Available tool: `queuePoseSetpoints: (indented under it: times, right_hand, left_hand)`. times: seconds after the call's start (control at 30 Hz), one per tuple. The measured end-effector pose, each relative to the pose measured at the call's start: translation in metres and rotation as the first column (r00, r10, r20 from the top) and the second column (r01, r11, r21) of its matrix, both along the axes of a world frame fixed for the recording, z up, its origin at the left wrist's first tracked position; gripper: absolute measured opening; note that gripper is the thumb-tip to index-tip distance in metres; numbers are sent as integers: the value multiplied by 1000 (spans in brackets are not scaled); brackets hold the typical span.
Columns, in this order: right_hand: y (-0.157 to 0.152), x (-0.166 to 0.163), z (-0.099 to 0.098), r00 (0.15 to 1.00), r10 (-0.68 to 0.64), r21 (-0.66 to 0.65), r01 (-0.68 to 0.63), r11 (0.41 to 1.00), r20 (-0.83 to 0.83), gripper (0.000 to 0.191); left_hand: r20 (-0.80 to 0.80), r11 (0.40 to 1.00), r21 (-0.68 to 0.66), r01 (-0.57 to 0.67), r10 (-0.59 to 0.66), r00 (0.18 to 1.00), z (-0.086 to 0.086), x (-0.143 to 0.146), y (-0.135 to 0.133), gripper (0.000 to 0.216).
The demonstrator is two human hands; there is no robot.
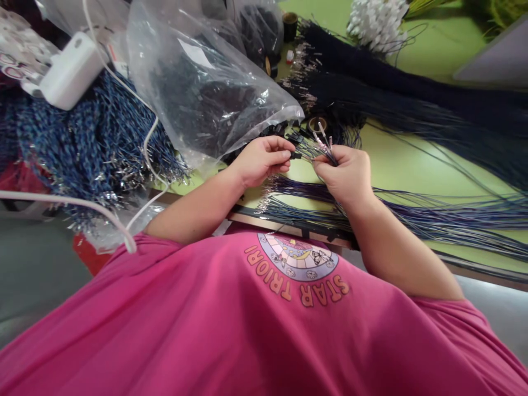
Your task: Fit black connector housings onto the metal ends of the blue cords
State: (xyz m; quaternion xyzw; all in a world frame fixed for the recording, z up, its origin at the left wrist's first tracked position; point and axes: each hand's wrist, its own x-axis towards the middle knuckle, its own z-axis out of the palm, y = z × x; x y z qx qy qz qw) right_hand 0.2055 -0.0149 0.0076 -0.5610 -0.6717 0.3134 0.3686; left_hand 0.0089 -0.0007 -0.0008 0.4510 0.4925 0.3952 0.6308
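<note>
My left hand [264, 160] is closed in a pinch, with a small black connector housing [296, 155] at its fingertips. Just to the right, my right hand [348, 170] grips several thin dark wires [332, 158], whose metal-tipped ends [322, 137] poke up past the thumb. The two hands are close together over the table edge. Behind them, more black connectors with wires lie in a pile, partly hidden by my fingers. Below my hands, a bundle of blue and black wires [305, 190] lies along the table, its crimped tips pointing left.
A clear plastic bag [206, 82] of dark parts stands behind my left hand. Thick dark wire bundles [391, 82] stretch across the back right. Blue twisted wires [91, 132], a white device [73, 70] and a white cable [148, 137] lie left. White connectors [377, 25] sit at the back.
</note>
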Motion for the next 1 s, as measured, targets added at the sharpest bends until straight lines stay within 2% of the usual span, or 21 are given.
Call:
queuePoseSetpoints:
  times: [0.13,0.33,0.43,0.57,0.67,0.77,0.83,0.93,1.0]
  right_hand:
    - [0,0,-5,998,3,76,-8,997,67,12]
    - [-3,-5,-14,992,14,188,-38,981,127,16]
    - [-3,-7,-16,994,60,141,-72,987,90,18]
    - [-1,-8,-12,995,97,-11,-97,995,-18,17]
    - [2,-6,-9,991,112,-67,-117,991,-72,15]
    - [6,-1,-10,985,105,-48,-113,992,-137,16]
    - [9,2,-11,985,61,-9,-63,998,-164,15]
    - [8,6,-9,991,-15,57,22,998,-130,15]
    - [4,6,-5,995,-12,68,19,997,-103,14]
  left_hand:
    - [60,999,-39,22,-19,998,-1,0,-1,10]
    - [42,999,-30,24,-23,999,-2,4,-3,8]
    - [31,999,-30,19,-18,999,-3,6,-4,6]
    - [11,999,-23,28,-27,1000,-4,6,-5,6]
    - [33,999,-18,29,-28,999,-5,4,-4,7]
    - [72,1000,-16,-12,14,997,-5,2,-1,8]
    - [75,998,-9,-56,57,996,-4,1,2,8]
    - [41,995,4,-96,96,995,-3,-2,6,7]
    - [11,993,18,-120,120,993,-3,-2,7,7]
